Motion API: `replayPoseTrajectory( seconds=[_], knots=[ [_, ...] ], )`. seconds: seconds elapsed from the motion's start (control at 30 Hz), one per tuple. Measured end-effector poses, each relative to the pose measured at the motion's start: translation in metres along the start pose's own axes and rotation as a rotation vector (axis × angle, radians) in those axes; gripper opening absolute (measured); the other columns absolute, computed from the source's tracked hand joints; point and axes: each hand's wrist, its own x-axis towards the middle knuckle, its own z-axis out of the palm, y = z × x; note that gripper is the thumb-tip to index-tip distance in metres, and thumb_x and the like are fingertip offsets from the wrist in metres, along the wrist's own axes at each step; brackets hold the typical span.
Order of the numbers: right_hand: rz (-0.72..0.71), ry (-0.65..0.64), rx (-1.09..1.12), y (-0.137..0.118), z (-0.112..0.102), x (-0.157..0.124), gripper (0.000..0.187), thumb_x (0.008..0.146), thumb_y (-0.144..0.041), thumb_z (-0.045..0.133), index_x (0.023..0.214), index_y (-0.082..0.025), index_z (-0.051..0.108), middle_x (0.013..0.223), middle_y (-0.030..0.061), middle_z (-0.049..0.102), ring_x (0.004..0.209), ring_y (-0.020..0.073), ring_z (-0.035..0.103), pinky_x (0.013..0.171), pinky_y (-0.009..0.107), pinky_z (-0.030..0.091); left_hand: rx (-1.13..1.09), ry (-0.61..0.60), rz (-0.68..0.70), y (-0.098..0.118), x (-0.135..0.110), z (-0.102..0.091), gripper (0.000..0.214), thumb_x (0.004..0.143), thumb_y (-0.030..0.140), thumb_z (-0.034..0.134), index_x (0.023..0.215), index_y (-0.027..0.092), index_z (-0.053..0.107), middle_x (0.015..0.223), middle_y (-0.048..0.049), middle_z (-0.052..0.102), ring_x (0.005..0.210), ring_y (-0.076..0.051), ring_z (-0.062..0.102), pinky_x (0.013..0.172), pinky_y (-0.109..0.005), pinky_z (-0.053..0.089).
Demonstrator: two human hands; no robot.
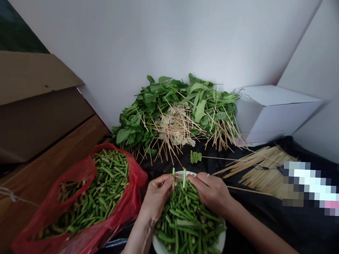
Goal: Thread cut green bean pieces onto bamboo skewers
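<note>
My left hand [157, 194] pinches a short cut piece of green bean [173, 172] between thumb and fingers. Closed around a thin bamboo skewer [179, 176], my right hand [211, 190] is level with it. Another pale green bean piece [184, 175] stands crosswise on the skewer, close to the right fingertips. Both hands are over the far rim of a white bowl [222, 239], which is heaped with cut green beans [186, 221]. Just beyond them lies a skewer threaded with several bean pieces [195, 157].
A red plastic bag [137, 178] of cut beans stands at left. Leafy greens on skewers [159, 93] are piled against the wall. Bare bamboo skewers [260, 170] lie at right on black plastic, near a white box [282, 113]. A cardboard box [32, 113] is far left.
</note>
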Motion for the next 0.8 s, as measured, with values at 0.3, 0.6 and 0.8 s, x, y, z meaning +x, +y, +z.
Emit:
replayPoseTrajectory(
  seconds=[0.3,0.6,0.8],
  knots=[
    [0.020,-0.004,-0.007,0.004,-0.001,0.000,0.026,0.094,-0.014,0.043,0.104,-0.015,0.067,0.070,0.0008,0.058,0.062,0.0109,0.053,0.057,0.025,0.039,0.308,-0.122,0.057,0.011,-0.001,-0.004,0.027,0.072,0.037,0.077,0.088,0.014,0.079,0.084,-0.0079,0.071,0.072,-0.016,0.059,0.068,-0.027,0.046],
    [0.001,-0.008,-0.099,0.011,0.001,-0.003,0.028,0.093,-0.010,0.041,0.106,-0.013,0.066,0.074,0.0029,0.060,0.067,0.0117,0.054,0.060,0.024,0.040,1.485,0.124,0.367,0.018,-0.022,-0.022,0.005,0.072,0.024,0.071,0.074,0.022,0.075,0.085,-0.0084,0.065,0.091,-0.029,0.058,0.083,-0.039,0.043],
    [0.003,-0.025,-0.092,0.011,0.003,-0.004,0.030,0.091,-0.009,0.042,0.108,-0.012,0.066,0.074,0.0034,0.059,0.067,0.0120,0.054,0.059,0.025,0.040,1.399,0.020,0.333,0.018,-0.024,-0.019,0.011,0.076,0.016,0.063,0.080,0.022,0.072,0.088,-0.0072,0.068,0.091,-0.026,0.058,0.083,-0.037,0.043]
  ],
)
